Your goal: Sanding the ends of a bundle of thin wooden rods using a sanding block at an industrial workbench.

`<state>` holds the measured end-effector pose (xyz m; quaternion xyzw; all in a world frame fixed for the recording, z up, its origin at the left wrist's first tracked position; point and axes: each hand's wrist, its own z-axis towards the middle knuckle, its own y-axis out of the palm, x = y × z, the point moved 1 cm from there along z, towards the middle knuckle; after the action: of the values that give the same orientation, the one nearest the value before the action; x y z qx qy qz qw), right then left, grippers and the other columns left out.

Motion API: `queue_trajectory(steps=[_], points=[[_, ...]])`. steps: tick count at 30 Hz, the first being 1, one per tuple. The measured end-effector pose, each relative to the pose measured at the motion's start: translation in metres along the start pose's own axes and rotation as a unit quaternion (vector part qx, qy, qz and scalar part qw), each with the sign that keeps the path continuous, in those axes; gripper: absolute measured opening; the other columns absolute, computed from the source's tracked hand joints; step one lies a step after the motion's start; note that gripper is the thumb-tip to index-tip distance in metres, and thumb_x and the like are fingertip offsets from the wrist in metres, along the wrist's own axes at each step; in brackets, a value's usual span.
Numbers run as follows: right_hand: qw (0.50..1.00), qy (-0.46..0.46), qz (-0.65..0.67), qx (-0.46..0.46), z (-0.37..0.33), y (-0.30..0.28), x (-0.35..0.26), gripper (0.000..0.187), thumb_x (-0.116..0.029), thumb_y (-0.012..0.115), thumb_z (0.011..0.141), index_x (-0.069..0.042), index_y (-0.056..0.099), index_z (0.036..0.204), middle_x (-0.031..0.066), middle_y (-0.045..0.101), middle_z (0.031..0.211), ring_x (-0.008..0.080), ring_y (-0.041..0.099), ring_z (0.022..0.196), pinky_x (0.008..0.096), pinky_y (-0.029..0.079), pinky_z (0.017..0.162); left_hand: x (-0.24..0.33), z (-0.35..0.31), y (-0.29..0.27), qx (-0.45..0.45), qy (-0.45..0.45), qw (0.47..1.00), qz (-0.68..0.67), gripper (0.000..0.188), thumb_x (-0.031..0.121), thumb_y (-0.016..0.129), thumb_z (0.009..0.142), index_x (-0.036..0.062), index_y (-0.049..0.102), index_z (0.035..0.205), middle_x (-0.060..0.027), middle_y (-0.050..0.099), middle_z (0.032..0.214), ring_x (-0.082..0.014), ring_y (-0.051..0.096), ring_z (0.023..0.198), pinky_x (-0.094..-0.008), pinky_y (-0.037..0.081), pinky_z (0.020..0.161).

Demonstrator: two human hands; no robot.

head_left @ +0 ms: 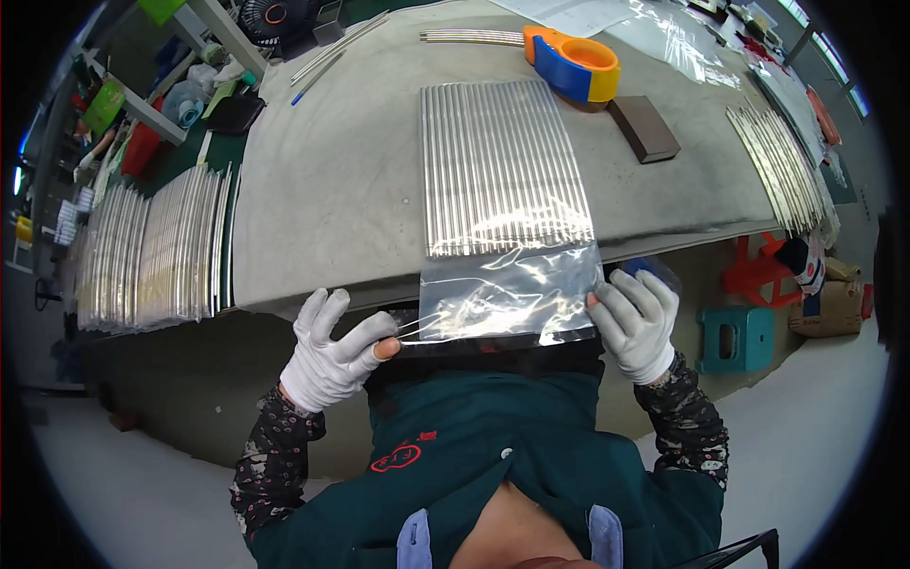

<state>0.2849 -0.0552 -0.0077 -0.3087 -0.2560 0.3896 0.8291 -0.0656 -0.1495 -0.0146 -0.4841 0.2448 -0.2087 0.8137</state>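
Two gloved hands held a clear bag [507, 289] at the near edge of the table [332, 190]. The left hand [332, 351] pinched the bag's left corner, thumb and finger pressed together on the plastic. The right hand [637, 321] gripped the bag's right side, fingers closed on it. The bag hung partly over the near edge and its far end covered the near ends of the rods [498, 166]. Those thin silver rods lay side by side in a flat row in the middle of the table, pointing away from the person.

A tape holder [573, 64], orange, blue and yellow, sat just past the rods near the far edge. A dark block [645, 128] lay beside it, to the right. More rods [777, 166] lay near the right edge. Many silver strips [152, 251] were stacked on a lower shelf off the left edge. A green stool [737, 337] stood on the floor to the right.
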Motion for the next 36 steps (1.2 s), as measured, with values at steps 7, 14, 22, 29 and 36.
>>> queue_trajectory(steps=[7,14,22,29,36], points=[[1.000,0.003,0.013,-0.013,-0.001,-0.001,0.001,0.018,-0.006,0.071,0.069,-0.007,0.065,0.085,0.0043,0.062,0.096,0.0233,0.060,0.094,0.0379,0.048,0.077,0.015,-0.014,-0.012,0.144,-0.273,0.940,-0.145,0.101,0.057,0.066,0.076,0.0219,0.007,0.151,-0.0190,0.026,0.140,-0.0418,0.028,0.128,-0.0555,0.024,0.106],[1.000,-0.019,0.022,0.000,0.001,0.001,0.003,0.017,-0.004,0.069,0.069,-0.005,0.063,0.085,0.0070,0.062,0.098,0.0254,0.059,0.097,0.0367,0.051,0.073,0.079,0.075,0.006,0.095,-0.085,0.987,0.099,0.050,0.028,0.067,0.078,0.0178,0.051,0.125,0.0027,0.055,0.105,-0.0151,0.051,0.102,-0.0482,0.030,0.097],[0.996,-0.028,0.058,-0.066,0.009,-0.006,0.005,0.020,-0.004,0.063,0.069,-0.004,0.054,0.088,0.0118,0.065,0.107,0.0284,0.057,0.109,0.0409,0.048,0.085,0.053,0.088,0.008,0.120,-0.045,0.989,0.072,0.007,0.004,0.070,0.070,0.0068,0.064,0.073,-0.0050,0.052,0.073,-0.0202,0.053,0.078,-0.0445,0.042,0.085],[0.984,-0.024,0.103,-0.142,0.006,-0.027,-0.012,0.009,-0.007,0.059,0.078,-0.001,0.054,0.083,0.0174,0.064,0.109,0.0311,0.053,0.116,0.0417,0.046,0.091,0.059,0.069,-0.016,0.026,-0.008,0.999,0.035,0.014,0.007,0.071,0.071,0.0058,0.067,0.084,-0.0020,0.057,0.085,-0.0178,0.054,0.085,-0.0425,0.044,0.083],[0.924,0.112,0.206,-0.302,0.031,-0.053,-0.011,0.015,-0.013,0.058,0.080,0.001,0.055,0.086,0.0168,0.062,0.111,0.0378,0.052,0.114,0.0476,0.041,0.096,0.055,0.072,-0.048,-0.081,-0.043,0.993,-0.072,0.011,0.011,0.070,0.073,0.0105,0.062,0.080,0.0009,0.056,0.080,-0.0187,0.056,0.079,-0.0450,0.044,0.087]])
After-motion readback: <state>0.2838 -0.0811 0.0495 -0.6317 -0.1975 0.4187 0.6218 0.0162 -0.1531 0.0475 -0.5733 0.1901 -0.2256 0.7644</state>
